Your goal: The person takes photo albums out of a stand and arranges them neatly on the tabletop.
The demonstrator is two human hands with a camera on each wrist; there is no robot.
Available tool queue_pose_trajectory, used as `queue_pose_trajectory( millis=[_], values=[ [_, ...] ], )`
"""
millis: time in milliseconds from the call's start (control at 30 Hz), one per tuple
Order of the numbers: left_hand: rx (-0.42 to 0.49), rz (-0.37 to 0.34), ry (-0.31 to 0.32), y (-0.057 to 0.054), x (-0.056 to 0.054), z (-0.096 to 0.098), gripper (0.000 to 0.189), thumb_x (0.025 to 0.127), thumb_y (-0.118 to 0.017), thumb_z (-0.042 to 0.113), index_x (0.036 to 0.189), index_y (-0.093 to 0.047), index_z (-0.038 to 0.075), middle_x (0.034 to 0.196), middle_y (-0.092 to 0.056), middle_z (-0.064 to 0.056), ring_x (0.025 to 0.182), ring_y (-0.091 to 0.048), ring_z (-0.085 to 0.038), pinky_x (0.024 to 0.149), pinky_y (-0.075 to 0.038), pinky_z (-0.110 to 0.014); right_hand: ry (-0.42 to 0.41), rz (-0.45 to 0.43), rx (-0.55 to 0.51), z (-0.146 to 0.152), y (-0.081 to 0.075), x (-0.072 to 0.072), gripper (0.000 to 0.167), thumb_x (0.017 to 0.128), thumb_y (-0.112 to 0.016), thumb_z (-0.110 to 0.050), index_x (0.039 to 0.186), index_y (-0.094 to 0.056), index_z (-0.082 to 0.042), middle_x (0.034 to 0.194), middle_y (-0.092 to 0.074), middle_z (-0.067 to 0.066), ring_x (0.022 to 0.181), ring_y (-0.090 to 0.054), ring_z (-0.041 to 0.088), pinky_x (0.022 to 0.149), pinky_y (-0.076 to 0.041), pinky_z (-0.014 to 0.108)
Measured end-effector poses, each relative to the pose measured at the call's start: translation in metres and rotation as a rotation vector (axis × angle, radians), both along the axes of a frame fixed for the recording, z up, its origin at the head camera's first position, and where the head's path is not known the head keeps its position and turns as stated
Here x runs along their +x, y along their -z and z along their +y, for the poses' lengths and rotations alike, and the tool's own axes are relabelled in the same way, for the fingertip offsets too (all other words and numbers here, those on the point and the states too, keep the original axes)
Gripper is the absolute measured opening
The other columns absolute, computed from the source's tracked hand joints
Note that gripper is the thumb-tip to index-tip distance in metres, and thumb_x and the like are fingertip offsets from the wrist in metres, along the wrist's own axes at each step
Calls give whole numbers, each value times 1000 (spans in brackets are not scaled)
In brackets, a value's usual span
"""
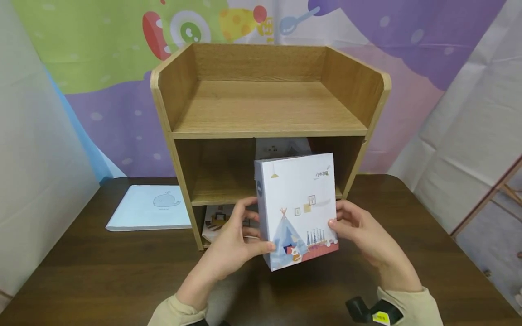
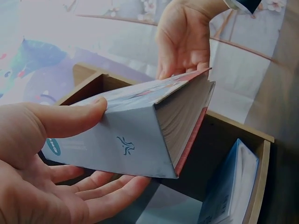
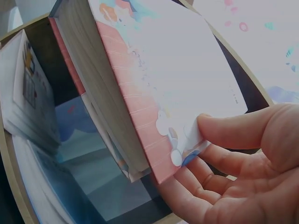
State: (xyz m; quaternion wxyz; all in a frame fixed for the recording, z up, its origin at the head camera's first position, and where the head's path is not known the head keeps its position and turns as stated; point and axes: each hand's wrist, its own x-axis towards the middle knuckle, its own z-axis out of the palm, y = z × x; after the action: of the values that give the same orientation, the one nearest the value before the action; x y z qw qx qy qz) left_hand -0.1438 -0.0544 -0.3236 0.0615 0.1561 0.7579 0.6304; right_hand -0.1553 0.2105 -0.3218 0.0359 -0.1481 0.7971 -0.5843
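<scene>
A thick hardcover book (image 1: 291,188) with a white cover, a blue tent picture and a red lower edge is held up in front of the wooden shelf (image 1: 269,108). My left hand (image 1: 230,246) grips its spine side, thumb on the front and fingers behind. At the opposite edge, my right hand (image 1: 369,237) pinches the lower corner between thumb and fingers. In the left wrist view, the pale blue spine (image 2: 121,140) faces the left palm. The right wrist view shows the page edges (image 3: 100,93) closed between the covers.
Another book (image 1: 281,146) shows in the shelf's middle compartment, partly behind the held one. Books (image 1: 216,222) also stand in the lowest compartment. A light blue whale-printed book (image 1: 142,208) lies on the dark table (image 1: 102,271) left of the shelf.
</scene>
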Motion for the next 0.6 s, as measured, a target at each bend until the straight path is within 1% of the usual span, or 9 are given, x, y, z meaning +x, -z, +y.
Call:
queue_pose_trajectory(
  millis=[233, 467, 600],
  values=[
    [-59, 56, 2, 0, -1, 6, 85, 70, -76, 6, 137, -25, 18, 114, -43, -15, 88, -60, -20, 77, -51, -31, 15, 26, 18, 6, 3, 4, 32, 88, -55, -6, 114, -43, 9, 90, -58, 6, 78, -60, 12, 73, -48, 25],
    [-101, 136, 13, 1, -1, 17, 86, 69, -78, 7, 137, -26, 17, 113, -45, -12, 85, -60, -18, 78, -51, -31, 18, 55, 18, 16, 3, 7, 29, 88, -53, -2, 112, -42, 10, 89, -59, -1, 79, -61, 10, 72, -48, 23],
    [-100, 161, 21, 3, -1, 23, 86, 69, -77, 7, 137, -25, 16, 113, -45, -12, 86, -60, -18, 79, -51, -32, 18, 38, 46, 23, 1, 7, 35, 88, -54, -4, 117, -40, 10, 95, -59, 5, 84, -61, 9, 75, -48, 23]
  ],
)
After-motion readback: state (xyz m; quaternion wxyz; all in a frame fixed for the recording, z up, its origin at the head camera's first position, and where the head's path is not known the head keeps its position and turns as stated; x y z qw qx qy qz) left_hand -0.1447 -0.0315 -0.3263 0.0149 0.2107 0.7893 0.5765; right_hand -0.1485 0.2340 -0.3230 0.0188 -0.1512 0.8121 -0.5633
